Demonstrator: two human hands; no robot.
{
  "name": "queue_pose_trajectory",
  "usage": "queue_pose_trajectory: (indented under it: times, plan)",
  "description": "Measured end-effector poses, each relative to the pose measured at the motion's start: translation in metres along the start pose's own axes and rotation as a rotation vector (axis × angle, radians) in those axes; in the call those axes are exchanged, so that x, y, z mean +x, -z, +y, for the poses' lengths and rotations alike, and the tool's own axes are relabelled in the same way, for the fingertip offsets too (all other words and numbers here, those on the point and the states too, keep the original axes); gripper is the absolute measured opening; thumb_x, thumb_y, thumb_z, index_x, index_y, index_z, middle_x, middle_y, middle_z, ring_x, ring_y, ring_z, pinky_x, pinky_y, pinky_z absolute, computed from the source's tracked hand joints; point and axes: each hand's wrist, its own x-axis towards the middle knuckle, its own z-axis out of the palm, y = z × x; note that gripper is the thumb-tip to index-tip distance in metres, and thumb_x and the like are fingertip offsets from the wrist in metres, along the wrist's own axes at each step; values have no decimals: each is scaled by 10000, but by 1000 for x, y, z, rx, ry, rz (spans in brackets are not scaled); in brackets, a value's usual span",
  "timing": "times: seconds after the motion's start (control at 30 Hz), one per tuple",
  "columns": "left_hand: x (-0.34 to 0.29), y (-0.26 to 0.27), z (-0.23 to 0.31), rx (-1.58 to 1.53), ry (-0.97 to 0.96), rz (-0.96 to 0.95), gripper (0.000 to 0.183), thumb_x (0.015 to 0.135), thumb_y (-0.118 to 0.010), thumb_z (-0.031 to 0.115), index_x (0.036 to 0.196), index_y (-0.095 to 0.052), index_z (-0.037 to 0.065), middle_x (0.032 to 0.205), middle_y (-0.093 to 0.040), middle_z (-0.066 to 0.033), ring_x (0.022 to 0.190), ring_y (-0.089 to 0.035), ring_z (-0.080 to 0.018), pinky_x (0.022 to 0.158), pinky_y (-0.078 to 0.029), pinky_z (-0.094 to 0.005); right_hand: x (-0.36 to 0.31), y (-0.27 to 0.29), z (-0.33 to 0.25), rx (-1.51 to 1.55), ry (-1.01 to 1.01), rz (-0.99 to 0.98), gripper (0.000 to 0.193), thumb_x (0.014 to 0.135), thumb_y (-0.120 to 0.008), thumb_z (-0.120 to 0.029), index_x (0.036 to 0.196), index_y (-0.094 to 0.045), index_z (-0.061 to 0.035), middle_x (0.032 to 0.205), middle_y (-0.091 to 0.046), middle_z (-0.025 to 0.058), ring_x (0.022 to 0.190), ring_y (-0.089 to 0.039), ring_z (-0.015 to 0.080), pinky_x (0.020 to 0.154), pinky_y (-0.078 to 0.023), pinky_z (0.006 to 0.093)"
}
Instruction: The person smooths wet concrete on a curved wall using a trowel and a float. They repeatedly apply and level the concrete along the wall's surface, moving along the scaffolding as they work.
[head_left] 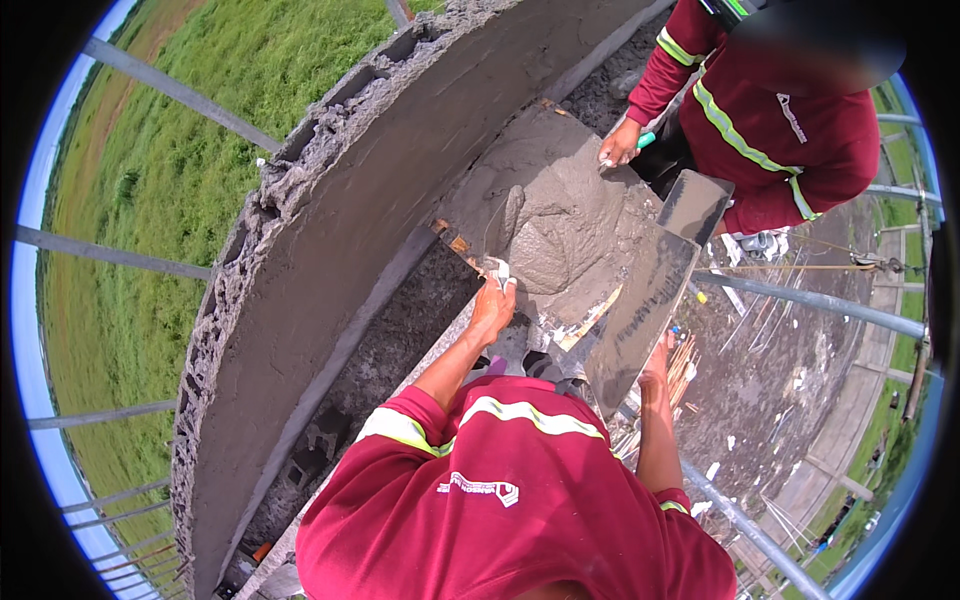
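Head view shows a big heap of wet mortar (560, 240) in front of me, between the curved wall (330, 230) and a flat board (635, 325). My left hand (492, 308) is closed around a small pale thing (498, 270), maybe a handle. My right hand (655, 362) is by the board's edge; I can't tell how tightly it grips. I think small scoops and a level board work best, so nothing slides off. My left arm (445, 372) reaches forward; my right arm (657, 435) is out to the side.
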Motion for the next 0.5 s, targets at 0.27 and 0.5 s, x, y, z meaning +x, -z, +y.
queue_pose_trajectory:
  times: [0.27, 0.5]
  plan:
    - [-27, 3, -15, -102, -68, 78, 359, 995, -492, 305, 1193, -503, 7, 814, -632, -183, 696, -624, -339, 612, -495, -426, 11, 4, 6, 4, 3, -70, 381, 944, -661, -369, 1107, -635, -25, 954, -694, 47, 790, -678, 140, 701, -561, 282]
    - [-41, -6, -58, -902, 511, -134, 208, 982, -505, 355, 990, -521, 148, 662, -535, -21, 434, -476, -147, 374, -403, -308, 7, -2, -1, 15, 25, -57, 350, 941, -666, -315, 1122, -633, -17, 970, -700, 58, 814, -687, 146, 720, -570, 290]
